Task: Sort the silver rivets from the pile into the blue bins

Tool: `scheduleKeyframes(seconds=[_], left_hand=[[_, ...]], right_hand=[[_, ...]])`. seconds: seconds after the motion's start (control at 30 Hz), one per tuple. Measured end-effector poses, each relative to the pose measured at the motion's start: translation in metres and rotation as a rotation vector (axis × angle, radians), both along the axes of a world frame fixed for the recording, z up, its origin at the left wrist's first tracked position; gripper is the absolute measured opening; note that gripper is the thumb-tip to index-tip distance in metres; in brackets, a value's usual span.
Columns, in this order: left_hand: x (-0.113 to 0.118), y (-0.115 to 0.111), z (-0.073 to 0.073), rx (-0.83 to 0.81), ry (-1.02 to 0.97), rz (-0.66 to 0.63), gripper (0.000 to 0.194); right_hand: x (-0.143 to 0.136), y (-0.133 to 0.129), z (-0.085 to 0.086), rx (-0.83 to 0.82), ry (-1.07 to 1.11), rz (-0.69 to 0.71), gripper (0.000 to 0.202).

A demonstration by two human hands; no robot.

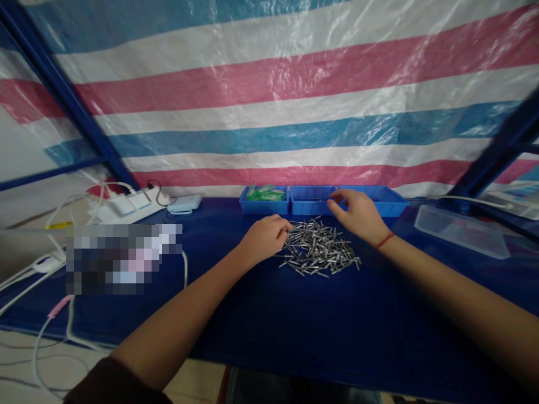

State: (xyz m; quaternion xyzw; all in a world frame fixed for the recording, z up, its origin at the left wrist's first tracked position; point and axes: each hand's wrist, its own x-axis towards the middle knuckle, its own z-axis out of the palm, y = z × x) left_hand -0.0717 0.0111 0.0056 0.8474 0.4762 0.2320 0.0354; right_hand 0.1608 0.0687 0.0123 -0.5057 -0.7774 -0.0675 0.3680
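Observation:
A heap of silver blind rivets (318, 247) lies loose on the blue tabletop. At its left edge rests my left hand (267, 233), fingers curled and closed with the tips among the rivets; what they hold is hidden. My right hand (356, 210) is over the front edge of the blue divided bin (309, 209), beyond the heap. Its thumb and forefinger are apart, with nothing visible between them. A thin rivet (315, 199) shows in the middle compartment, close to those fingertips. A green plastic bag (265, 193) fills the left compartment.
To the right lies a clear plastic lid (461, 230). White power strips (126, 205), cables and a pale blue device (184, 203) occupy the left rear. A blurred-out patch (126, 258) covers items at left. A striped tarp (269, 90) hangs behind, between blue metal posts (63, 101).

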Motion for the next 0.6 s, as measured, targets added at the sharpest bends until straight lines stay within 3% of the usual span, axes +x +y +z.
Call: scheduleKeyframes(seconds=[0.1, 0.23, 0.37, 0.6], left_hand=[[0.002, 0.0, -0.002, 0.005, 0.012, 0.008, 0.02], [0.01, -0.002, -0.005, 0.023, 0.037, 0.04, 0.02], [0.019, -0.003, -0.005, 0.044, 0.12, 0.13, 0.024], [0.029, -0.007, 0.002, 0.062, 0.214, 0.147, 0.019]], right_hand=[[0.011, -0.021, -0.006, -0.033, 0.038, 0.064, 0.021], [0.016, -0.027, -0.014, -0.111, 0.168, 0.09, 0.019], [0.009, -0.027, -0.018, -0.126, 0.248, 0.113, 0.019], [-0.004, -0.041, -0.027, -0.163, 0.264, 0.095, 0.018]])
